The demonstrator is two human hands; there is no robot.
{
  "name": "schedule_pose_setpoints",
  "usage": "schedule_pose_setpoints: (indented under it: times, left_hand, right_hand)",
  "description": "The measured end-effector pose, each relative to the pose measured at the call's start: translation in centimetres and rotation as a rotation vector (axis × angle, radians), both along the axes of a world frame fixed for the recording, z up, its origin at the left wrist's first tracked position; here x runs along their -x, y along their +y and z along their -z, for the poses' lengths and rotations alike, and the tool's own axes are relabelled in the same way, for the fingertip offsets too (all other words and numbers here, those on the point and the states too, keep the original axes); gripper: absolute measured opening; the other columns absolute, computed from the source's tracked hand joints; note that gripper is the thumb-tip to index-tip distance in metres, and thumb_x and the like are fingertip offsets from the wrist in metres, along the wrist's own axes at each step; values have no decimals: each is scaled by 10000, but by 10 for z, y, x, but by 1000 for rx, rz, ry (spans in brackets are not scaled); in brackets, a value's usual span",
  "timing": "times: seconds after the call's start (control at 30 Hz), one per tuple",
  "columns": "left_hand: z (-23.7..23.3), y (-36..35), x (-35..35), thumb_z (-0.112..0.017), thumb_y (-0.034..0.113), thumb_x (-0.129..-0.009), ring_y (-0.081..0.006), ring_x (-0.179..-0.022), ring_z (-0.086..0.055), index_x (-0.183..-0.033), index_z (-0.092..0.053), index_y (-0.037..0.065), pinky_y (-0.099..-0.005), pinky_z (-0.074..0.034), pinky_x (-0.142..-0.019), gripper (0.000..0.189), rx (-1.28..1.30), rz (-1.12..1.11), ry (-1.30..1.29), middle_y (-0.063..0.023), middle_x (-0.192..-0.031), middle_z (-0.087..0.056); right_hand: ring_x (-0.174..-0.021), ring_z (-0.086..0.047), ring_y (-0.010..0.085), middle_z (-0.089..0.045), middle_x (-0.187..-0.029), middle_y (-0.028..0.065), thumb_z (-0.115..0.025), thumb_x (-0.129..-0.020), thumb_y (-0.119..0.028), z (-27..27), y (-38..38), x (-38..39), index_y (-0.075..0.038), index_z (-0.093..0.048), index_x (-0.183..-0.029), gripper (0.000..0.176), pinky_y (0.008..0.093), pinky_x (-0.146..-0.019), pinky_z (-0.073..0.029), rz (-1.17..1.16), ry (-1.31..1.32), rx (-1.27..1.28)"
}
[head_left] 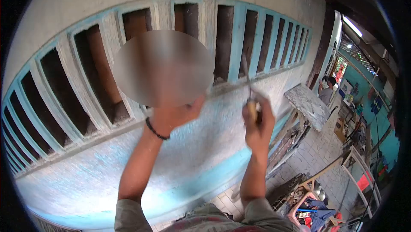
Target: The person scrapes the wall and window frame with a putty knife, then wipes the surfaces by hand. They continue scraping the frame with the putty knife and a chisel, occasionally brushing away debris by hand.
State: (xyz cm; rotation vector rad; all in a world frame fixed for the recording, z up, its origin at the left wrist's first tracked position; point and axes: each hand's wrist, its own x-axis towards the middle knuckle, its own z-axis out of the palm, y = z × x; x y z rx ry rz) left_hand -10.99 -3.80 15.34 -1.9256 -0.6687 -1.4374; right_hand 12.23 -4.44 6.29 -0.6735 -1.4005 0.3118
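My right hand (262, 122) is closed around the yellowish handle of a tool with a long, thin blade (245, 65). The blade points upward, overlapping the light-blue slats at the lower edge of the wall grille (236, 43). My left hand (177, 115), with a dark bracelet at the wrist, is raised in front of the grille's paler, bare-looking slats (73, 75). A grey blurred oval covers its fingers, so I cannot tell what they hold. Below the grille, the wall (188, 159) shows patchy white and light-blue paint.
A marbled board (309, 105) rests on a wooden stand right of my right hand. On the tiled floor stand a pink basin (295, 212) with cloths and a leaning wooden frame (353, 155). Another person (326, 92) is in the background at right.
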Motion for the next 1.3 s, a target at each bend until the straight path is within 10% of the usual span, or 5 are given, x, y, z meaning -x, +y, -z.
schedule_pose_setpoints:
  times: [0.37, 0.4, 0.8, 0.9, 1.3]
  left_hand:
    - [6, 41, 21, -784, 198, -848, -447, -1353, -461, -1470, -576, 76, -542, -373, -1135, 667, -199, -112, -236, -279, -1466, -470]
    - [8, 43, 21, -785, 182, -847, -457, -1370, -447, -1502, -528, 61, -540, -373, -1146, 714, -161, -87, -261, -289, -1483, -452]
    - [20, 52, 22, -771, 87, -888, -501, -1347, -492, -1648, -246, -39, -511, -436, -1140, 932, 68, -58, -351, -352, -1513, -404]
    - [21, 52, 18, -770, 116, -906, -498, -1354, -496, -1656, -231, -35, -516, -435, -1144, 936, 69, -63, -355, -358, -1514, -413]
    - [25, 52, 19, -752, 134, -944, -507, -1374, -493, -1657, -228, -49, -512, -438, -1144, 903, 68, -70, -340, -360, -1540, -393]
  right_hand:
    - [-963, -755, 364, -713, -1205, 324, -609, -916, -24, -109, 89, 72, 60, -546, -1503, 596, 397, -882, -579, 182, -183, -445]
    - [-783, -586, 135, -722, -992, 135, -611, -924, -50, -111, 75, 78, 29, -550, -1525, 610, 305, -754, -521, 78, -114, -225]
    - [-670, -562, 144, -669, -777, 112, -602, -861, -71, -112, 69, 80, 77, -616, -1435, 593, 315, -648, -482, 175, -120, -277]
    - [-809, -750, 342, -732, -956, 324, -555, -825, 8, -120, 63, 79, 135, -624, -1384, 577, 396, -813, -583, 113, -85, -216]
    - [-742, -701, 329, -729, -956, 286, -562, -822, -11, -124, 65, 65, 89, -658, -1371, 567, 400, -784, -572, 94, -180, -259]
